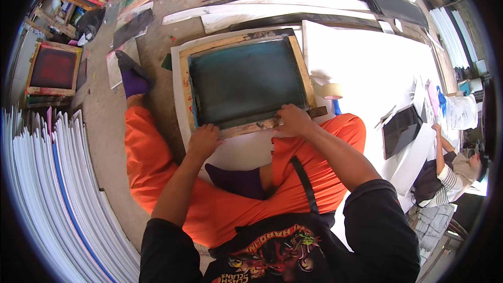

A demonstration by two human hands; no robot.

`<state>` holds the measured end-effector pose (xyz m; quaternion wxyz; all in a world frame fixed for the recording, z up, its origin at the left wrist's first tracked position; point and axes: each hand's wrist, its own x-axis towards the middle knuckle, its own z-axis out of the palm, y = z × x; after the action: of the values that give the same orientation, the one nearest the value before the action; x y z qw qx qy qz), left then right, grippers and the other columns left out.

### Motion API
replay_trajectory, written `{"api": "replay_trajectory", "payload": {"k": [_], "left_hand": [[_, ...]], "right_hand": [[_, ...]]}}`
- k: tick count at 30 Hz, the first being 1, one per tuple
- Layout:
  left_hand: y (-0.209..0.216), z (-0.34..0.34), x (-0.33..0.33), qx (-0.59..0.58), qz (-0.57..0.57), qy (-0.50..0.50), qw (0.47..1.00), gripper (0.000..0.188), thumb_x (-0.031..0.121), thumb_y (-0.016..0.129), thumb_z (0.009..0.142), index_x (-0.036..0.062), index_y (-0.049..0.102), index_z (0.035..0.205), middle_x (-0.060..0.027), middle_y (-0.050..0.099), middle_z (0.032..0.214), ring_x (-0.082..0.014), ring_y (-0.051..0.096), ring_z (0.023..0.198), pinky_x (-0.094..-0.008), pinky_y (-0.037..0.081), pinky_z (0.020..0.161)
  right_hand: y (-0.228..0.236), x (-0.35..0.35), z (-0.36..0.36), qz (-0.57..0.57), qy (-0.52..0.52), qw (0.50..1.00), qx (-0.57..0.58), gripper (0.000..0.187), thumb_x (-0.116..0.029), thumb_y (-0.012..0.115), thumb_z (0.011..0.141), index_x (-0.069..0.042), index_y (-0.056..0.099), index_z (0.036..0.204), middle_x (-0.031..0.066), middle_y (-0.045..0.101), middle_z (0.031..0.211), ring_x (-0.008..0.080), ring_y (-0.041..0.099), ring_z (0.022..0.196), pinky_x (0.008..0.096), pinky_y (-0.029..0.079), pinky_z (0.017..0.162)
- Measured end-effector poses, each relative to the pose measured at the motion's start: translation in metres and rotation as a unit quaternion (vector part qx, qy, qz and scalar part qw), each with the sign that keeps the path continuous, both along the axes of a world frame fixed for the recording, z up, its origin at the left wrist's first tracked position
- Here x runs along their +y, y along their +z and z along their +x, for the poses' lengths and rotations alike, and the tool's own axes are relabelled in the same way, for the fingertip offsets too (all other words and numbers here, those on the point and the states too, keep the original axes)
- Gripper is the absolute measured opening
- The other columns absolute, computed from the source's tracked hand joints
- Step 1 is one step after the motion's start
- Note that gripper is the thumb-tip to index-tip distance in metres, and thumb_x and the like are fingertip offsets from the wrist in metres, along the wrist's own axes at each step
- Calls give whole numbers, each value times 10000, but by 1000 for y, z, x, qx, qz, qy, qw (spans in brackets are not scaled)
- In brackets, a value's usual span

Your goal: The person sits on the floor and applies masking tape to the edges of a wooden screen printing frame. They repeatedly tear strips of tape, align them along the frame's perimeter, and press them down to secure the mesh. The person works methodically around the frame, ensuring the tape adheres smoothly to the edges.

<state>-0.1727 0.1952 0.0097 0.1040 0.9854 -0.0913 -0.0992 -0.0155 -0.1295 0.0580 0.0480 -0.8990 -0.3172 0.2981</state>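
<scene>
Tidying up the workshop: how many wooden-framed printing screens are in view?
2. A dark teal-meshed wooden-framed screen lies on white sheets before the person, left hand and right hand on its near edge. A red-meshed one lies at far left. Clutter may hide others.

tape roll [332,91] right of frame [246,81], white sheet [367,63] open

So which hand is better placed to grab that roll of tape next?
Right, probably. The right hand rests on the near right corner of the wooden screen frame, and the tape roll lies just beyond that corner on the white sheet. The left hand sits at the frame's near left corner, farther off.
</scene>
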Motion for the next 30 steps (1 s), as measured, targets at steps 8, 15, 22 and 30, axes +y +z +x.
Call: {"api": "replay_trajectory", "payload": {"k": [8, 15, 22, 30], "left_hand": [[-16, -3, 1, -13, 91, -30, 995, 522, 544, 750, 870, 50, 685, 1026, -130, 717, 964, -314, 684, 1050, -476, 474, 1056], [36, 11, 0, 41, 191, -58, 979, 634, 659, 714, 853, 45, 776, 1001, -103, 766, 913, -294, 611, 1220, -543, 71, 1330], [16, 9, 5, -3, 212, -95, 973, 614, 663, 724, 833, 56, 799, 888, -73, 735, 764, -294, 641, 1137, -549, 32, 1336], [18, 5, 8, -7, 171, -70, 983, 587, 608, 767, 826, 40, 799, 967, -84, 755, 830, -310, 621, 1197, -560, 54, 1329]], "right_hand": [[14, -31, 19, -91, 23, 994, -46, 587, -465, 861, 807, -6, 721, 1145, 177, 719, 1211, 354, 699, 1162, 464, 598, 951], [-21, -42, 4, -103, 94, 975, -171, 247, -255, 733, 888, -43, 713, 1011, 131, 757, 942, 318, 762, 884, 451, 582, 900], [-21, -39, 5, -151, 161, 952, -210, 136, -154, 644, 910, -72, 740, 962, 109, 777, 900, 296, 748, 911, 552, 397, 1141], [4, -35, 15, -207, 192, 934, -218, 198, -223, 659, 936, -130, 825, 995, 25, 795, 1012, 290, 600, 1237, 597, 245, 1258]]}}
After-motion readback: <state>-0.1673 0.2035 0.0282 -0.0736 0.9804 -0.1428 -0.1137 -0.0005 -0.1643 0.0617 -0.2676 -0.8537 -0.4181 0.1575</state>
